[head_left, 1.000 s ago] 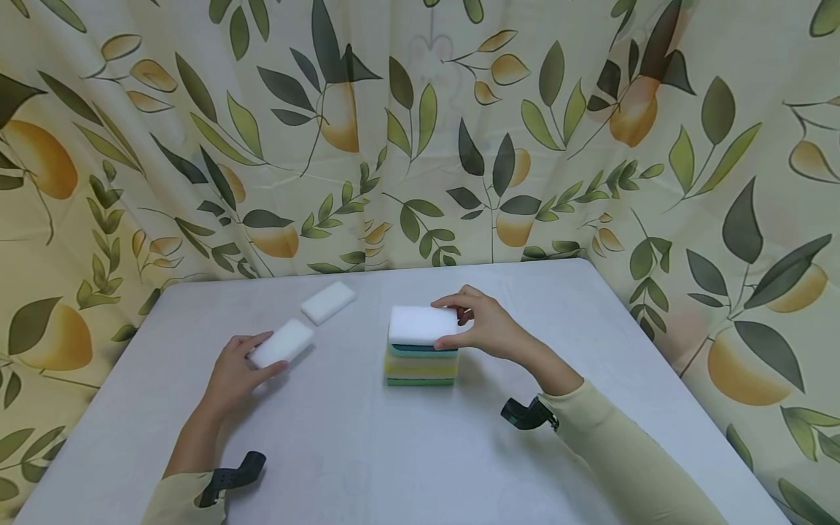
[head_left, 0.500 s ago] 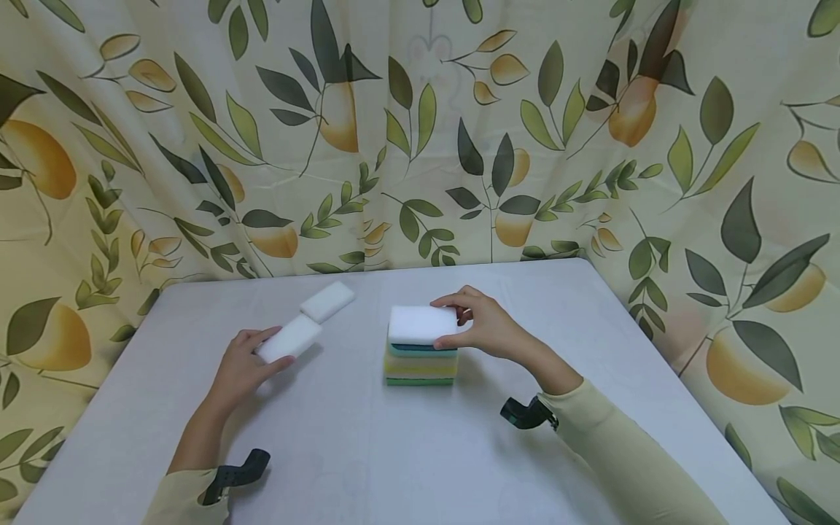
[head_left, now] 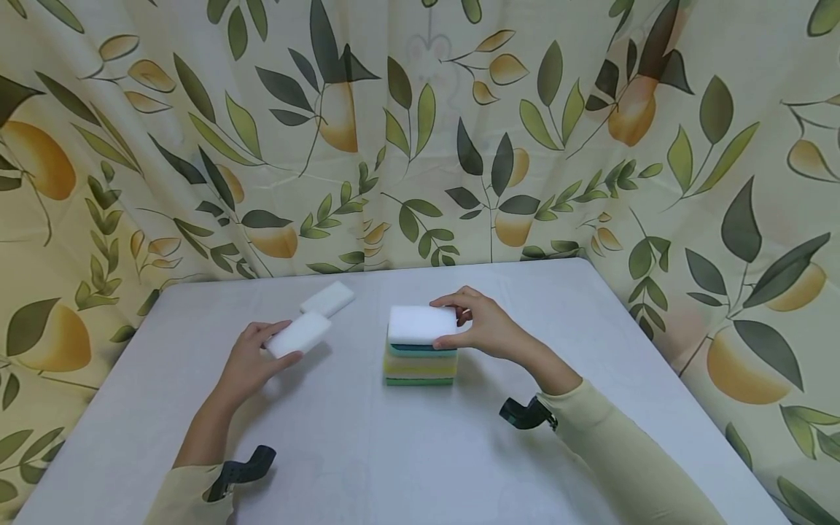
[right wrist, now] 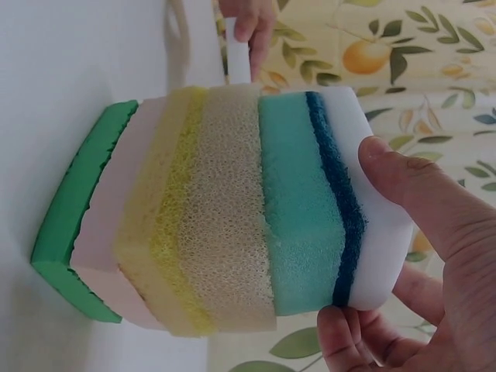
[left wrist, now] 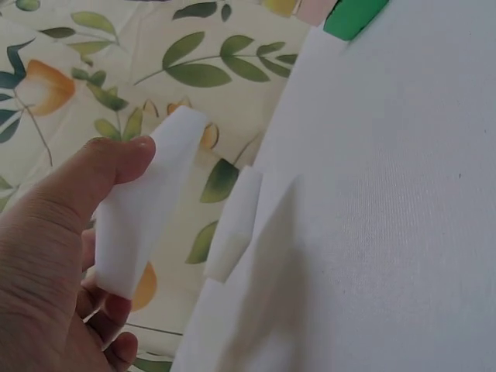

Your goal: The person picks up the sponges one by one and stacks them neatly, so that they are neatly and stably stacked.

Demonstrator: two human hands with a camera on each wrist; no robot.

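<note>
A white sponge [head_left: 299, 334] is pinched between the thumb and fingers of my left hand [head_left: 254, 359], raised above the table at the left, its shadow falling below. In the left wrist view the lifted white sponge [left wrist: 147, 201] stands clear of the tabletop. Another white sponge [head_left: 328, 297] lies flat behind it. At the table's middle stands a stack of sponges [right wrist: 225, 209] in green, pink, yellow, beige and teal with a dark blue scouring layer. On top is a white sponge [head_left: 422, 324], gripped at its right edge by my right hand [head_left: 482, 321].
A white-covered table [head_left: 394, 467] carries everything. Behind it and along both sides hangs a curtain [head_left: 420, 146] printed with leaves and fruit. Each wrist wears a dark camera mount, such as the right one [head_left: 527, 413].
My left hand has moved right and slightly up with its white sponge, which now overlaps the one lying behind in the head view. My right hand and the stack look unmoved.
</note>
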